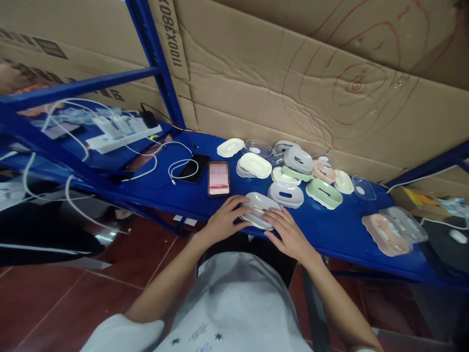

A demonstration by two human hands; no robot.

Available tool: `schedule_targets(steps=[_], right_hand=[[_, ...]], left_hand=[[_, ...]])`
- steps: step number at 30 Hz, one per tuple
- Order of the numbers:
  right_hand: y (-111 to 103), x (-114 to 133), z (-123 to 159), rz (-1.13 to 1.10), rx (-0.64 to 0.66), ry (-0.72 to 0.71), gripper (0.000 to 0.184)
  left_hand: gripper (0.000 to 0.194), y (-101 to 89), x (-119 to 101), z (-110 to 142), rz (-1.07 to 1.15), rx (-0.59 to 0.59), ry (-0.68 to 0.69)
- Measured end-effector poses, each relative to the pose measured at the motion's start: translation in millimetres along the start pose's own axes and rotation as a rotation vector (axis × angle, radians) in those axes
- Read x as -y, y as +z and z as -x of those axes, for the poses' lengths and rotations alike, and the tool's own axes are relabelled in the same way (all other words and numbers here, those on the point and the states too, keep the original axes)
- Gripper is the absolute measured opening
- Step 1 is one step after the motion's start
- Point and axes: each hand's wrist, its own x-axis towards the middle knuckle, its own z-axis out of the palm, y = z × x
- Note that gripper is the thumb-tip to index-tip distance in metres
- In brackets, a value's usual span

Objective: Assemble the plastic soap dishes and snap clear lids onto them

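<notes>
At the front edge of the table, a pale grey oval soap dish with a cream lower part sits between my hands. My left hand grips its left end, fingers over the rim and thumb along the near side. My right hand holds the right end, its fingers lying over the top and the thumb at the near edge. Just behind is another grey slotted dish, and a green slotted dish lies to its right. A cream dish rests on a grey piece farther back.
Stacked grey, green and cream dishes and a clear lid lie on the blue table. Pink dish parts are at right. Left are a lit phone, a dark phone, cables and a power strip. Cardboard stands behind.
</notes>
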Motion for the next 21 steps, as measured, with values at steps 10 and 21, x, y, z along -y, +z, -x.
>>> schedule_targets(steps=[10,21], right_hand=[[-47,-44,-57,0.204,-0.013,0.004,0.037],[-66,-178,-174,0.588,0.249,0.133,0.046]], left_hand=[[0.03,-2.4,-4,0,-0.061,0.067,-0.041],[0.026,-5.4,-10,-2,-0.083,0.083,-0.076]])
